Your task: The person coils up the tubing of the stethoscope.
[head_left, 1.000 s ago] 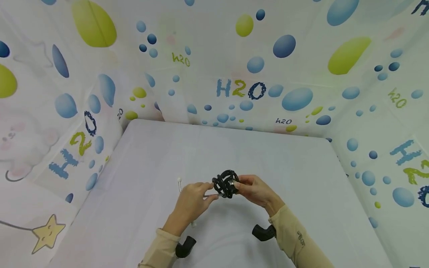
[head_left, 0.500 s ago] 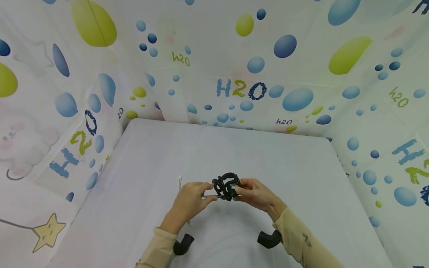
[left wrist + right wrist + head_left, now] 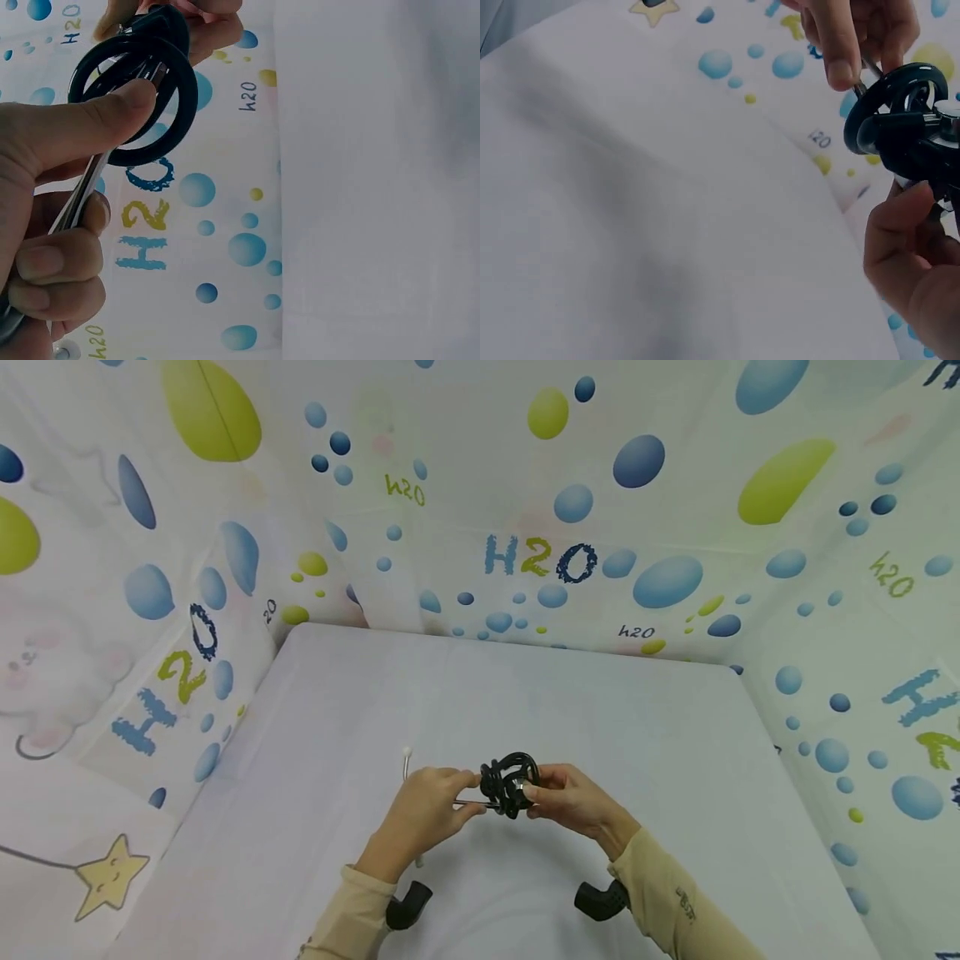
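Observation:
Both hands hold one assembly of a black looped piece (image 3: 510, 782) and a thin metal rod (image 3: 84, 187), raised in front of the person. The black piece has thick tube-like rings and a chrome knob (image 3: 948, 110); its exact kind is not clear. My left hand (image 3: 431, 806) curls its fingers round the rod, thumb laid along it close to the rings. White-tipped ends (image 3: 407, 752) of a metal part show beyond and below this hand. On the other side, my right hand (image 3: 573, 797) pinches the black piece beside the knob, thumb toward the person.
A white-covered table (image 3: 637, 718) lies beneath the hands. Patterned white sheets (image 3: 450, 485) with blue and green spots stand round its back and sides. Black angled pieces (image 3: 600, 900) sit at both wrists, by the beige sleeves (image 3: 675, 893).
Compared with a second ago, the black piece is slightly lower and has turned a little. The right hand has moved slightly down with it; the left keeps its hold on the rod.

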The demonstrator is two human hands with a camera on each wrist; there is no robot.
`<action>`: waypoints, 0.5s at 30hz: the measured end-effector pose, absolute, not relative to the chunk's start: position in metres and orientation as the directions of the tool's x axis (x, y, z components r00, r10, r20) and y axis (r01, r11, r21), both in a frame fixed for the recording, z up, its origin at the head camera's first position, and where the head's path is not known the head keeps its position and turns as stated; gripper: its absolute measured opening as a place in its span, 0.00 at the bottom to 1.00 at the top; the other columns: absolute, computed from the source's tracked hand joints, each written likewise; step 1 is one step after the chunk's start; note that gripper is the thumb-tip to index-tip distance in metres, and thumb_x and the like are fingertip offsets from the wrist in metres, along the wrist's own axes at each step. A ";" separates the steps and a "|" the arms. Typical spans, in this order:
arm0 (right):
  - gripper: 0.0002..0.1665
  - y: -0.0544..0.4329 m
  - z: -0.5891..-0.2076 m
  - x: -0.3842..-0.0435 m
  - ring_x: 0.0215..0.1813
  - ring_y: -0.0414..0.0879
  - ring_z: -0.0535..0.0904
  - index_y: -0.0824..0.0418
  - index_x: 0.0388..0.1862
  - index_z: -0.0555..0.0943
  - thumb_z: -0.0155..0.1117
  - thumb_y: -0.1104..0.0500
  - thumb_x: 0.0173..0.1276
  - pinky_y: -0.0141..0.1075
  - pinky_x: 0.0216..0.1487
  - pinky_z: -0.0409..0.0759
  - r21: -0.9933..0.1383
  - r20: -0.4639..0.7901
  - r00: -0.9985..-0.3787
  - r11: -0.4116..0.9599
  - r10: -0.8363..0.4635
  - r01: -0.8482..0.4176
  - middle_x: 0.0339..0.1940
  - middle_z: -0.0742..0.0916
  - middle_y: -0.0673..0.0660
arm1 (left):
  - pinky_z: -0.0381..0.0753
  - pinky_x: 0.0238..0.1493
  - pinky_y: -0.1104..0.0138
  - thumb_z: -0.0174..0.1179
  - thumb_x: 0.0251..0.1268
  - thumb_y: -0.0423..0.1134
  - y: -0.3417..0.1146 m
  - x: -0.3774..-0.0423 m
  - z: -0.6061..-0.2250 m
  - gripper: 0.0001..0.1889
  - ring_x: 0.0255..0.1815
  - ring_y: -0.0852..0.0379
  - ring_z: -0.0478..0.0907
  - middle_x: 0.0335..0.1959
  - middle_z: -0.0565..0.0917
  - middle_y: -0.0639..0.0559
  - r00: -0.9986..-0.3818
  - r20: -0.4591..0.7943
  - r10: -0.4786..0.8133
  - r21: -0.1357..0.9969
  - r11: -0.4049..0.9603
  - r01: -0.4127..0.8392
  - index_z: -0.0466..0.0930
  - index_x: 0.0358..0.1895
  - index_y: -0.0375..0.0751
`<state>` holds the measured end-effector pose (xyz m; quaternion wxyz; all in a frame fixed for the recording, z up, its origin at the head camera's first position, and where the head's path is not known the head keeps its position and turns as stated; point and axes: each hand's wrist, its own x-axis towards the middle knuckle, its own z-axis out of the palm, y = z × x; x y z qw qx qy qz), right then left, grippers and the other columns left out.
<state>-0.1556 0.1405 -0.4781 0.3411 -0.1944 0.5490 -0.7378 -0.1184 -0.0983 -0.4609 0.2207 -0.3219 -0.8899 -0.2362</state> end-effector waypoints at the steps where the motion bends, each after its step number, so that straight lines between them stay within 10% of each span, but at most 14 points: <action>1: 0.07 0.140 -0.478 -0.155 0.37 0.39 0.78 0.56 0.35 0.81 0.57 0.66 0.68 0.35 0.40 0.76 -0.942 -0.115 -0.702 -0.147 -0.703 0.301 0.33 0.83 0.47 | 0.81 0.31 0.66 0.76 0.40 0.42 -0.098 -0.118 -0.461 0.17 0.28 0.55 0.84 0.30 0.87 0.50 -0.695 0.545 0.469 0.277 0.682 0.677 0.83 0.33 0.38; 15: 0.18 0.131 -0.499 -0.148 0.48 0.41 0.76 0.56 0.47 0.80 0.44 0.71 0.72 0.39 0.52 0.70 -0.832 0.068 -0.677 -0.416 -0.733 0.367 0.46 0.83 0.49 | 0.80 0.33 0.64 0.75 0.42 0.42 -0.101 -0.120 -0.459 0.16 0.30 0.56 0.84 0.30 0.87 0.51 -0.708 0.515 0.483 0.289 0.680 0.674 0.83 0.34 0.38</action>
